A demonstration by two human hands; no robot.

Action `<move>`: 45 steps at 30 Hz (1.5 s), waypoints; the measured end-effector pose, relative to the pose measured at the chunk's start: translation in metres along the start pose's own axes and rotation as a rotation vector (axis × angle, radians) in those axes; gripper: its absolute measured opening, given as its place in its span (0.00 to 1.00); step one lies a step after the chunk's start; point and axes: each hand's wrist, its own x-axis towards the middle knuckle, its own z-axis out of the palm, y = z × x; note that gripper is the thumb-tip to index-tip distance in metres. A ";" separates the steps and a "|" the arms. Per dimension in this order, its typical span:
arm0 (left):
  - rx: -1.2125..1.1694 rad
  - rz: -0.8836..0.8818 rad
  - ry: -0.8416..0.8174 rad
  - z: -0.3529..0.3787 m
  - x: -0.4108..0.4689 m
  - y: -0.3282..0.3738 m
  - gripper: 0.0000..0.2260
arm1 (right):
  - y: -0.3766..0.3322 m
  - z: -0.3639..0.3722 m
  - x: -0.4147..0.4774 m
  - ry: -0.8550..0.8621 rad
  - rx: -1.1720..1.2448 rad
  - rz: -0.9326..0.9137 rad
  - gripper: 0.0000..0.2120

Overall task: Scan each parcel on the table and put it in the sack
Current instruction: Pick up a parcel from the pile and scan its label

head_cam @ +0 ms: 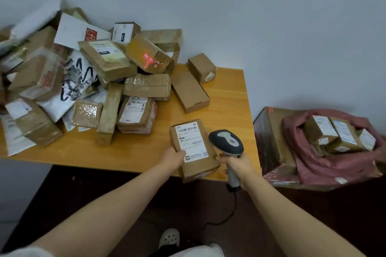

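- Left hand (pixel 173 157) gripped parcel (pixel 194 150), label up, at table (pixel 227 98) edge.
- Right hand (pixel 238 162) clasped scanner (pixel 226 142) just beside it.
- Sack (pixel 325 156) held parcels.

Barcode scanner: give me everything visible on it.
The scanner is a handheld gun type: dark head with a light grey top panel, grey handle, plastic by the look. A black cable runs from the handle's base down toward the floor. The right hand grips the handle, head up and tilted toward the labelled parcel that the left hand holds at the table edge. Head and parcel sit close; contact unclear.
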 end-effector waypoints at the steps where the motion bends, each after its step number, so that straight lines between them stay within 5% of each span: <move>1: -0.044 -0.050 -0.006 -0.001 -0.002 0.000 0.20 | 0.001 0.001 0.001 0.009 0.046 0.008 0.13; 7: -0.187 -0.053 -0.166 0.008 -0.007 -0.011 0.23 | 0.000 0.014 -0.008 -0.044 0.184 0.101 0.15; 15: -0.598 0.139 -0.261 -0.023 -0.018 0.029 0.27 | -0.031 -0.002 -0.018 -0.058 0.401 -0.010 0.14; 19: -0.423 0.186 -0.274 -0.046 -0.012 0.046 0.33 | -0.041 -0.004 -0.025 -0.058 0.477 -0.063 0.12; 24: -0.429 0.207 -0.169 -0.059 0.005 0.061 0.48 | -0.054 -0.007 -0.034 -0.035 0.263 -0.212 0.10; 31: -0.378 0.233 -0.024 -0.067 0.024 0.077 0.48 | -0.074 -0.010 -0.052 -0.134 0.249 -0.173 0.05; 38: -0.255 0.254 0.007 -0.072 0.035 0.078 0.61 | -0.085 -0.012 -0.060 -0.149 0.228 -0.142 0.09; 45: -0.251 0.280 -0.007 -0.071 0.033 0.080 0.56 | -0.087 -0.013 -0.064 -0.123 0.234 -0.147 0.10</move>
